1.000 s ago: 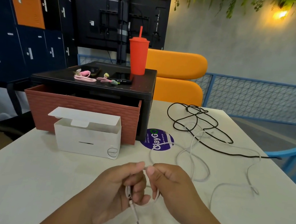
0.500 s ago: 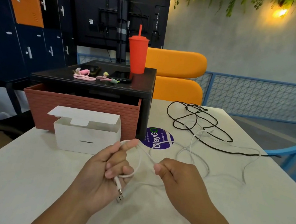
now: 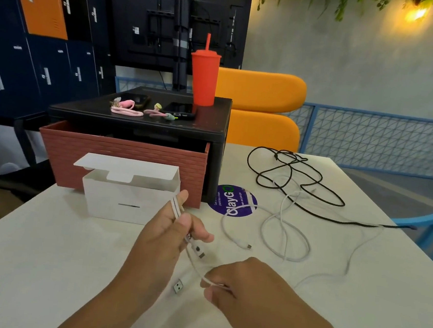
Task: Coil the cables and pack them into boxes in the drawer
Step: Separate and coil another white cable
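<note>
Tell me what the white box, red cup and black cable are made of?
Box: probably thin card, matte white; its lid flap is folded flat. Cup: looks like matte plastic, one even red with matching lid and straw. Black cable: maybe braided fabric over wire; too small to be sure.

White cable (image 3: 287, 226), black cable (image 3: 301, 183), white box (image 3: 126, 202), brick-patterned reddish drawer (image 3: 119, 159), red cup (image 3: 203, 78), purple sticker (image 3: 234, 201).

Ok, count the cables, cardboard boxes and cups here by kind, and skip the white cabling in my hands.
Black cable: 1
Pink coiled cables: 2
White box: 1
Red cup: 1
Total: 5
</note>
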Motion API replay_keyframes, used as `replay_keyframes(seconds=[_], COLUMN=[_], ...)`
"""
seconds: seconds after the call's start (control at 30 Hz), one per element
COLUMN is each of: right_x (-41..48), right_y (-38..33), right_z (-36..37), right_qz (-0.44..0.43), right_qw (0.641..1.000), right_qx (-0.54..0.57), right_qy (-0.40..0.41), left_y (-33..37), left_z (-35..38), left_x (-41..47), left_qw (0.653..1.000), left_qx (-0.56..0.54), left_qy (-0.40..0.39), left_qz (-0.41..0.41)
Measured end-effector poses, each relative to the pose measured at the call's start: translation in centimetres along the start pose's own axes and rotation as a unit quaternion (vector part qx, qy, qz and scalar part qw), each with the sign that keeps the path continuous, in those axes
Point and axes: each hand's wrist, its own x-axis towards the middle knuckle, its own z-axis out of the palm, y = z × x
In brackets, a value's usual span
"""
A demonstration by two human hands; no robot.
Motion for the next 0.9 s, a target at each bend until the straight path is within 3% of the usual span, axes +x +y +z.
replay_keyframes(seconds=[0.1, 0.17, 0.3, 0.43, 0.53, 0.7, 0.83, 0.9], right_x=[-0.4, -0.6, -0.4, 0.3, 0.7, 0.7, 1.0, 0.9], right_y=[0.2, 0.4, 0.8, 1.1, 1.7, 1.0, 0.5, 0.4], right_z=[-1.2, -2.1, -2.3, -1.6, -0.9, 0.0, 0.3, 0.0], right_qz=[-0.007, -0.009, -0.022, 0.009, -0.003, -0.009, 0.009, 0.019], right_qw=[1.0, 0.999, 0.971, 0.931, 0.93, 0.945, 0.964, 0.978], right_qx=[-0.014, -0.009, 0.074, 0.178, 0.211, 0.268, 0.203, 0.129], right_qy=[-0.003, 0.035, 0.228, 0.319, 0.299, 0.188, 0.171, 0.161], left_y=[-0.9, -1.9, -1.5, -0.3, 0.1, -0.1, -0.8, -0.7], left_z=[-0.1, -0.4, -0.2, 0.2, 0.2, -0.3, -0.8, -0.7], left_x=[-0.4, -0.3, -0.7, -1.6, -1.6, -0.7, -0.2, -0.1], left_qw=[0.977, 0.966, 0.982, 0.944, 0.923, 0.892, 0.825, 0.839], left_qx=[0.187, 0.224, 0.064, -0.162, -0.258, -0.35, -0.427, -0.407], left_qy=[-0.032, -0.066, -0.178, -0.261, -0.233, -0.199, -0.301, -0.287], left_qz=[0.092, 0.112, -0.003, -0.118, -0.165, -0.207, -0.214, -0.22])
